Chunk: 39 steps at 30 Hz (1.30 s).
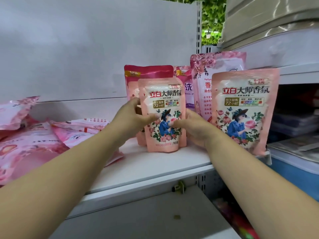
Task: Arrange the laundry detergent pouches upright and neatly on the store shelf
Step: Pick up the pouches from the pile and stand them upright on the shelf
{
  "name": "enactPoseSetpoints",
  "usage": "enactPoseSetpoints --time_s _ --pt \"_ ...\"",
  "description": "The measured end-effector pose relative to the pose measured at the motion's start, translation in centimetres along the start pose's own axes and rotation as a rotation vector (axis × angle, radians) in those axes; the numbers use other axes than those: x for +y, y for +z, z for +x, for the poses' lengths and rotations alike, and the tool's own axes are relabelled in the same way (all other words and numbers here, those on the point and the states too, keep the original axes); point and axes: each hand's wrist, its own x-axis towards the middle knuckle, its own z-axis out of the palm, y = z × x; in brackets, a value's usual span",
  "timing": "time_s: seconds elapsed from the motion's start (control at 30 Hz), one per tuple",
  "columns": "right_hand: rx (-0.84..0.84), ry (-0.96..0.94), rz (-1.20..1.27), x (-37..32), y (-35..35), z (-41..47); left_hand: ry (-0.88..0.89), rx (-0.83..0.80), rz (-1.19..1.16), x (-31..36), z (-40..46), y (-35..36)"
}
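A pink floral detergent pouch (162, 107) stands upright in the middle of the white shelf (155, 163). My left hand (133, 116) grips its left edge, thumb across the front. My right hand (191, 126) grips its right edge the same way. A matching pouch (241, 109) stands upright at the shelf's right end. Behind them stand a dark pink pouch (146, 72), a purple-labelled one (187, 85) and a taller pale pink pouch (207, 75). Several pink pouches (34, 144) lie flat in a heap on the left.
The shelf's white back panel (95, 49) rises behind everything. A metal upright (198, 31) bounds the shelf on the right. Beyond it are stacked bins (276, 23) and a blue box (296, 171). A lower shelf (138, 218) lies below.
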Motion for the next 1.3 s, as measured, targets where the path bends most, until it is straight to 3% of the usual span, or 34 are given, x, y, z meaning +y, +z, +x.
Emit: enactPoseSetpoints --time_s 0.17,0.23,0.33,0.43,0.53,0.6,0.7,0.8,0.9,1.0,1.17,1.3 --pt "0.073 0.073 -0.007 -0.1 0.1 -0.2 0.011 0.068 0.025 0.5 -0.4 0.1" --pt "0.123 0.066 -0.173 -0.3 0.3 -1.1 0.034 0.101 0.058 1.1 -1.1 -0.2" --pt "0.134 -0.003 -0.597 -0.3 -0.1 -3.0 0.147 0.142 0.341 1.6 -2.9 -1.0" --pt "0.203 -0.097 -0.826 -0.2 -0.9 -4.6 0.231 0.133 0.772 1.0 -6.0 -2.4" --pt "0.254 -0.238 -1.014 -0.5 -0.5 -5.9 0.329 0.205 0.92 0.0 -8.6 -5.0" --pt "0.205 -0.334 -1.003 -1.1 0.9 -6.5 0.302 0.306 0.96 -0.4 -9.7 -7.1" --pt "-0.011 -0.413 -1.001 -1.6 4.2 -6.1 0.189 0.436 1.053 -1.0 -10.1 -9.8" --pt "-0.124 -0.459 -0.958 -2.1 8.1 -3.7 0.059 0.385 1.169 -3.1 -10.8 -11.2" --pt "-0.223 -0.295 -0.739 -2.1 11.9 -0.7 0.064 0.292 1.12 -5.7 -11.1 -12.2" --pt "-0.337 -0.114 -0.534 -1.2 14.4 0.9 0.105 0.323 1.064 -6.2 -10.8 -12.7" --pt "-0.414 -0.081 -0.488 -0.3 14.2 1.6 0.149 0.351 1.021 -6.9 -10.9 -12.9" --pt "-0.355 -0.09 -0.538 -0.2 13.4 0.7 0.126 0.354 1.018 -6.9 -10.8 -12.8"
